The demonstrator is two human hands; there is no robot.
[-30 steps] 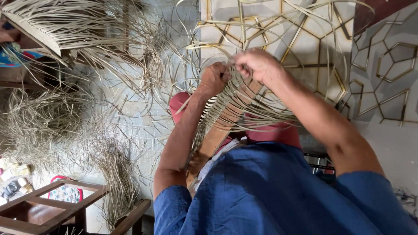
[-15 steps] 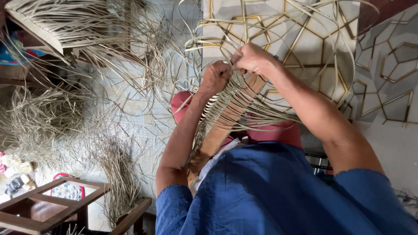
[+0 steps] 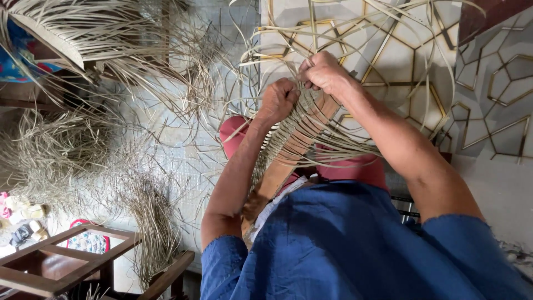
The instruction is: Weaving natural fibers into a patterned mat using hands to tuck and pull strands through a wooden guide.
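Both hands work at the far end of a wooden board laid over the lap. The left hand and right hand have fingers clenched, apparently pinching flat pale reed strips woven across it. Loose dry fibres lie left.

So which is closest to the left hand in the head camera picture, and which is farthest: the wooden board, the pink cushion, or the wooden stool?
1. The wooden board, right under the left hand and wrapped in woven strips.
2. The pink cushion, just below and to the picture's left of that hand.
3. The wooden stool, far off in the bottom-left corner.
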